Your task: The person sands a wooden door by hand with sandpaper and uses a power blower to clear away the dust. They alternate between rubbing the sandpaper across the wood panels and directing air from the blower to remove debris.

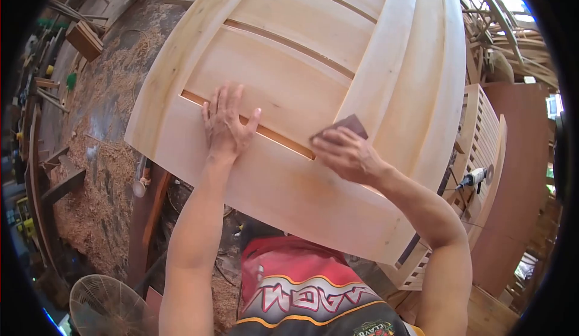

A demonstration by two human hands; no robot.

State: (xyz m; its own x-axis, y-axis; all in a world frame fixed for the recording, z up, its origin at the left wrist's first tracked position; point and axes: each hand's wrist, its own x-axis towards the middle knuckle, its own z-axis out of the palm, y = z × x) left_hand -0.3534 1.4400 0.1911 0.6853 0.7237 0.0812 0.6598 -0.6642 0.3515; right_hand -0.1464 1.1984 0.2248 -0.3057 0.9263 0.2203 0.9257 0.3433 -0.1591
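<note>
A pale wooden panel (289, 73) with long slots between its boards spreads out in front of me. My left hand (228, 122) lies flat on it, fingers apart, across the nearest slot. In my right hand (350, 152) is a dark brown sheet of sandpaper (354, 125), held against the wood near the right end of that same slot. The fingers are curled over the sheet, and part of it is hidden beneath them.
Wood shavings (90, 209) cover the floor at left. A round fan (108, 309) stands at lower left. On the right, a power tool (476, 177) rests on a slatted wooden piece (473, 125), beside a large brown board (518, 173). Lumber is piled at upper right.
</note>
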